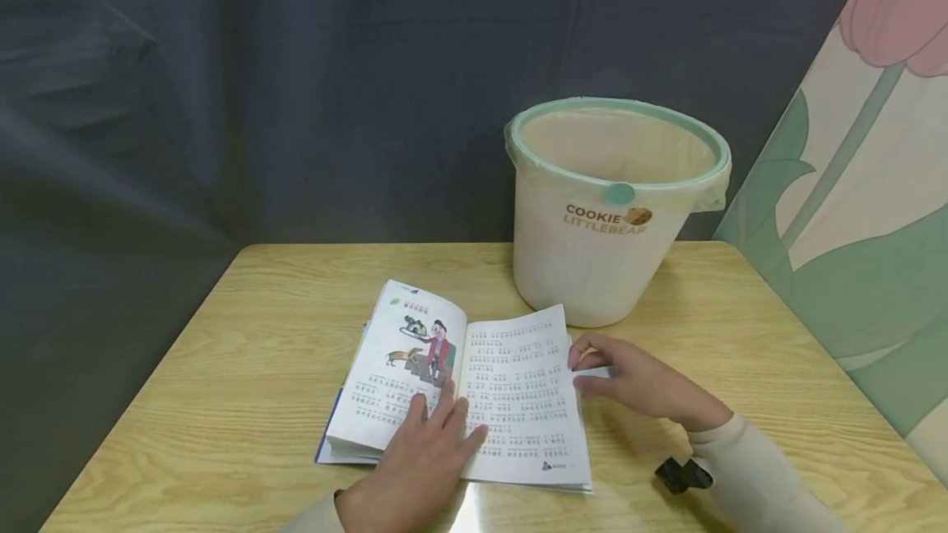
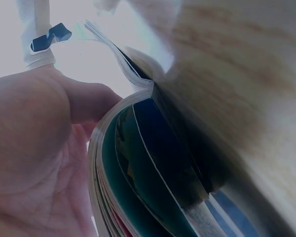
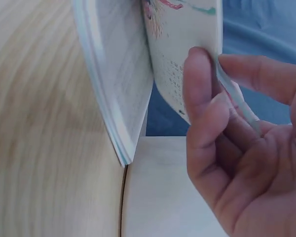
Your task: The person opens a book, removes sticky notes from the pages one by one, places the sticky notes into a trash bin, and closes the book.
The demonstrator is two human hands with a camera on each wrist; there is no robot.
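Observation:
An open book lies on the wooden table, with a cartoon picture on its left page and printed text on the right one. My left hand rests across the lower middle of the book, fingers spread and pressing the pages near the spine. In the left wrist view, the lower edges of its curved pages show beside the palm. At the book's right edge, my right hand pinches a thin pale strip between thumb and fingers. Its fingertips overlap the edge of a raised page there.
Behind the book, a white bin with a green rim and a clear liner stands on the table. A dark curtain hangs at the back. To the right is a panel with a painted tulip.

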